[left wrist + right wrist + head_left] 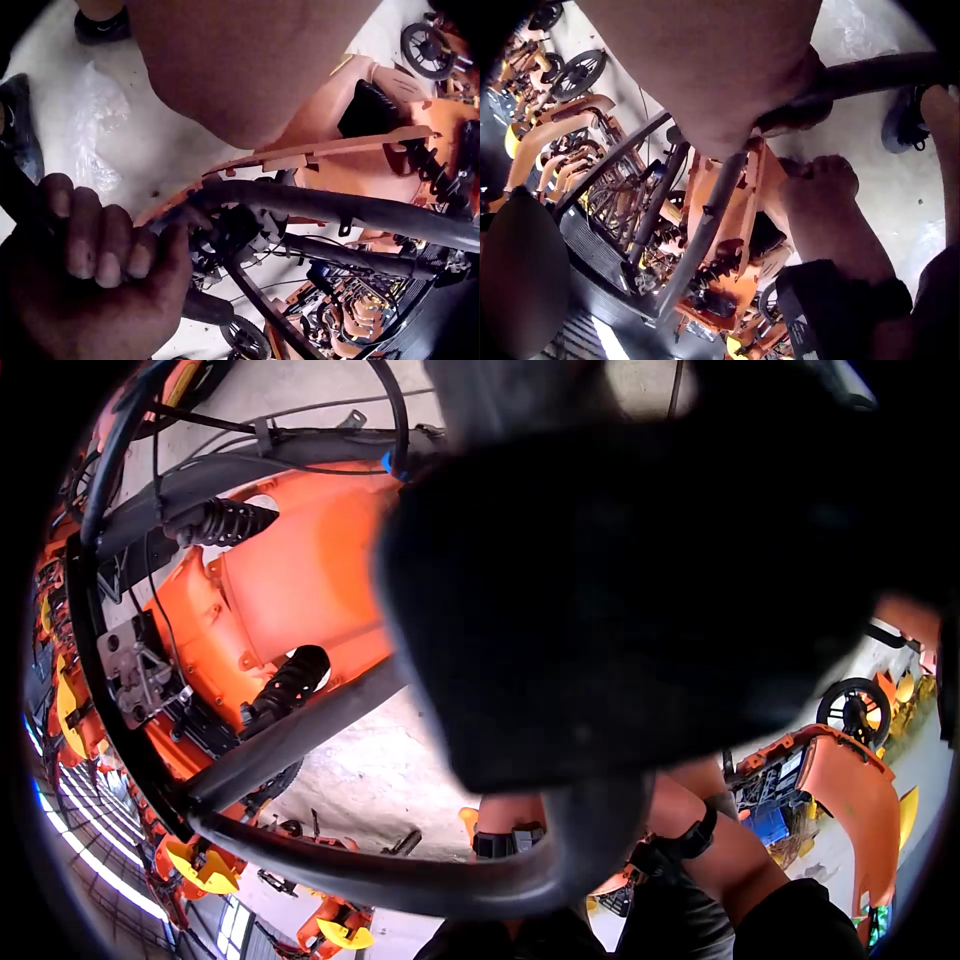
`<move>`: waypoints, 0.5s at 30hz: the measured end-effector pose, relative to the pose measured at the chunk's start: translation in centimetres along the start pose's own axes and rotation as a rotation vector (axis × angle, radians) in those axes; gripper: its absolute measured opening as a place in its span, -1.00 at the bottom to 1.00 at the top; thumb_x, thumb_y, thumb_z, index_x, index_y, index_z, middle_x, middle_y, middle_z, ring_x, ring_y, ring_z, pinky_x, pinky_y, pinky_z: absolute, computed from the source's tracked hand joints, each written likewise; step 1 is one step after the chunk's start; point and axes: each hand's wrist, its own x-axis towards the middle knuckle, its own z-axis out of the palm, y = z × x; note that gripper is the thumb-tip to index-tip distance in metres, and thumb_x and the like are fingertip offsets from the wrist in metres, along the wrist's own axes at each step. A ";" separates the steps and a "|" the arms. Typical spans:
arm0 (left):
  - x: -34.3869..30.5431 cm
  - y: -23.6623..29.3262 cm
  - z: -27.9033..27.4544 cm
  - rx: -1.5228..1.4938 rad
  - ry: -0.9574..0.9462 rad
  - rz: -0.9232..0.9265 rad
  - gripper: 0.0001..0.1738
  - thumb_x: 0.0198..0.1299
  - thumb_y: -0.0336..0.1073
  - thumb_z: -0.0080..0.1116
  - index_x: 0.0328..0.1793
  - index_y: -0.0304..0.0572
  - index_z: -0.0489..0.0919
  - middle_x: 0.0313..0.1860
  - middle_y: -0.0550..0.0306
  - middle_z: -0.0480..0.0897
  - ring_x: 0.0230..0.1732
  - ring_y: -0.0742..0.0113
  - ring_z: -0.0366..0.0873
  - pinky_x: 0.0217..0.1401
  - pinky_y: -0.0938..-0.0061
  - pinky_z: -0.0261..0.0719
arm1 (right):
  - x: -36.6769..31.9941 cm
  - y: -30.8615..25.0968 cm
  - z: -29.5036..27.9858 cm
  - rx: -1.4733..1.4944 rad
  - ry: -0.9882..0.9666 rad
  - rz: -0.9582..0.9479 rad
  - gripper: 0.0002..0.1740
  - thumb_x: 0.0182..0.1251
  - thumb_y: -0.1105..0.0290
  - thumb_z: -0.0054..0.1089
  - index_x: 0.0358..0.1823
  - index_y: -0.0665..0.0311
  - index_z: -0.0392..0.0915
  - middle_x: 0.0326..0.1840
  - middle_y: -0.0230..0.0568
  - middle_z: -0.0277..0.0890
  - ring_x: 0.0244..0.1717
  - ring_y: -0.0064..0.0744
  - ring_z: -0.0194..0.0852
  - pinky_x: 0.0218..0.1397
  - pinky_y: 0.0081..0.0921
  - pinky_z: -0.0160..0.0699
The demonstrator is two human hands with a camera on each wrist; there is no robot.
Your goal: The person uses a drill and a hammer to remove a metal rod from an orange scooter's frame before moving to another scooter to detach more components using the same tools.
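Note:
A vehicle's black tubular frame (300, 745) spans the head view, with an orange body panel (310, 560) and two black coil shock absorbers (295, 675) inside it. My right hand (112, 277) curls its fingers round a dark tube at the lower left of the left wrist view. In the right wrist view it looms at the top, over the black tube (885, 75). Beyond that tube my left hand (817, 199) is curled at the frame, a black device on its wrist. A dark blurred block (620, 610) covers much of the head view.
Other orange vehicles (850, 800) and loose wheels (577, 75) stand around on the pale floor (370, 760). A clear plastic bag (97, 135) lies near a dark shoe (22, 127). Cables (155, 470) hang along the frame.

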 end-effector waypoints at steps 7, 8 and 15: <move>3.2 -2.2 -1.1 0.186 -0.180 0.279 -0.70 0.38 -0.20 -0.13 -0.47 -0.01 0.27 -0.64 0.33 0.24 -0.66 0.51 0.17 -0.58 0.55 0.16 | -2.6 -3.4 -2.6 0.188 0.094 -0.675 -0.71 0.42 0.29 0.14 -0.42 0.34 0.51 -0.54 -0.30 0.46 -0.44 -0.60 0.40 -0.37 -0.54 0.39; 3.4 -1.6 1.0 0.185 -0.196 0.299 -0.69 0.39 -0.20 -0.13 -0.47 0.00 0.27 -0.65 0.33 0.23 -0.67 0.50 0.17 -0.59 0.55 0.15 | -1.7 -3.2 -1.9 0.185 0.084 -0.836 -0.73 0.40 0.34 0.17 -0.46 0.34 0.49 -0.55 -0.27 0.41 -0.48 -0.47 0.38 -0.39 -0.52 0.37; 2.0 -2.0 -0.7 0.175 -0.059 0.170 -0.65 0.42 -0.16 -0.16 -0.49 0.01 0.24 -0.70 0.32 0.18 -0.74 0.48 0.10 -0.68 0.49 0.10 | -1.9 -0.4 0.4 -0.082 -0.076 -0.394 -0.69 0.31 0.37 0.27 -0.53 0.36 0.42 -0.62 -0.13 0.30 -0.57 -0.12 0.30 -0.46 -0.37 0.26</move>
